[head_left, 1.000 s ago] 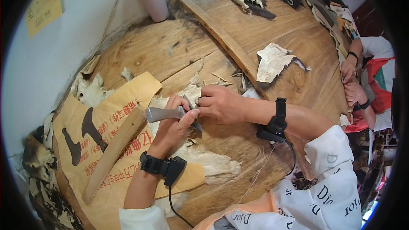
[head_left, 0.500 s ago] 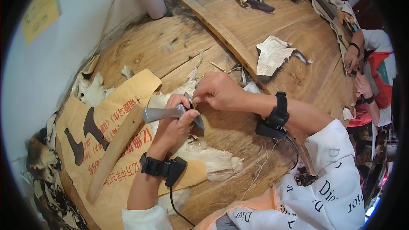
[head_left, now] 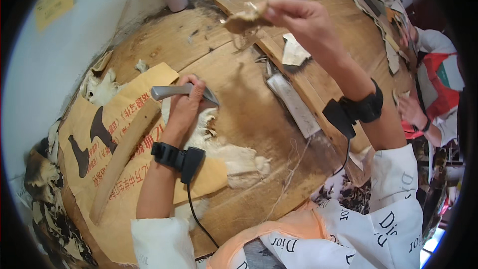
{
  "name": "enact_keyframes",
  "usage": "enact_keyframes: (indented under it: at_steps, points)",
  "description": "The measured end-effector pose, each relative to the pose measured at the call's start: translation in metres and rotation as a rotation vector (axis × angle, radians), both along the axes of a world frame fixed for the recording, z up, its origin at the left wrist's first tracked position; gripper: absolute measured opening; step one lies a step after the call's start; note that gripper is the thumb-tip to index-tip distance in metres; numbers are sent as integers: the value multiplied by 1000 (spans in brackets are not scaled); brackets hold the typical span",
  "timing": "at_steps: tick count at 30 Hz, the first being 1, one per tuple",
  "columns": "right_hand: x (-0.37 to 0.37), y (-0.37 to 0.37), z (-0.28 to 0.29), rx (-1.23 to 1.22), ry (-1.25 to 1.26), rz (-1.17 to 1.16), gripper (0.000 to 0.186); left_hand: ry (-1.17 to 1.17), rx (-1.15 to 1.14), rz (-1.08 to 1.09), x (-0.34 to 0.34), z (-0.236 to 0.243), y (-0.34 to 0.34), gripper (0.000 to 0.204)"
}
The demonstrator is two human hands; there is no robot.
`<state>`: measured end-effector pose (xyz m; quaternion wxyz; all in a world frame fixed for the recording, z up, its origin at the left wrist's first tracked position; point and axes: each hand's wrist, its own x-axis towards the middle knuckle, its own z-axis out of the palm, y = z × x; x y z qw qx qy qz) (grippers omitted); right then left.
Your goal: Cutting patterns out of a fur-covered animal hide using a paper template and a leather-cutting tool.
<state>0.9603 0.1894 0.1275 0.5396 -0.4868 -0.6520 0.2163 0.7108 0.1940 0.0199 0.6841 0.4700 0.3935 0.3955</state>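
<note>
My left hand is closed round a knife with a grey metal handle; its pointed blade shows past my fingers, low over the table. Below the blade lies a pale, ragged piece of hide, partly over yellow printed paper. Well above the table, at the far middle, my right hand pinches a scrap of hide, brown with pale bits, which hangs out to the left. The scrap is apart from the hide on the table.
A wooden strip crosses the table, with a long pale grey block against it. Beyond it lies a white hide piece. A wooden stick and two dark curved pieces rest on the paper. A co-worker's hand is at right.
My right hand has lifted away from my left, up and to the far right, carrying the hide scrap. The grey block now shows. My left hand with the knife has moved slightly left and away.
</note>
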Motion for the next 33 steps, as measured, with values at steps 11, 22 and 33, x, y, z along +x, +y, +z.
enact_keyframes:
  at_steps: [11, 22, 33]
  points:
    - [61, -263, 80, -404, -186, -225, 24, 161, 132, 91, -13, -3, 1, 47]
    - [-78, -218, -17, -347, -388, 101, 16, 318, 451, -192, -73, 63, -109, 25]
    - [-150, -167, -38, 103, -166, 446, 27, 648, 803, -440, -78, 55, -172, 50]
